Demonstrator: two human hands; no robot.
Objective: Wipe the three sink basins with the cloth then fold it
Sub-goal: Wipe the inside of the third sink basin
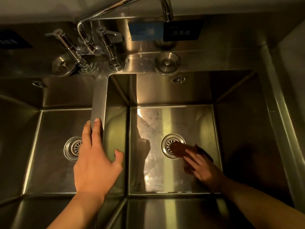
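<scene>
Left hand (97, 162) rests on smooth steel divider (99, 103); right hand (200, 167) presses dark cloth (181, 150).

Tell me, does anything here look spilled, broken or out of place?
Nothing stands out. The right hand presses a dark cloth beside the drain of the right basin, whose floor shows wet streaks. The left hand rests on the divider.
</scene>
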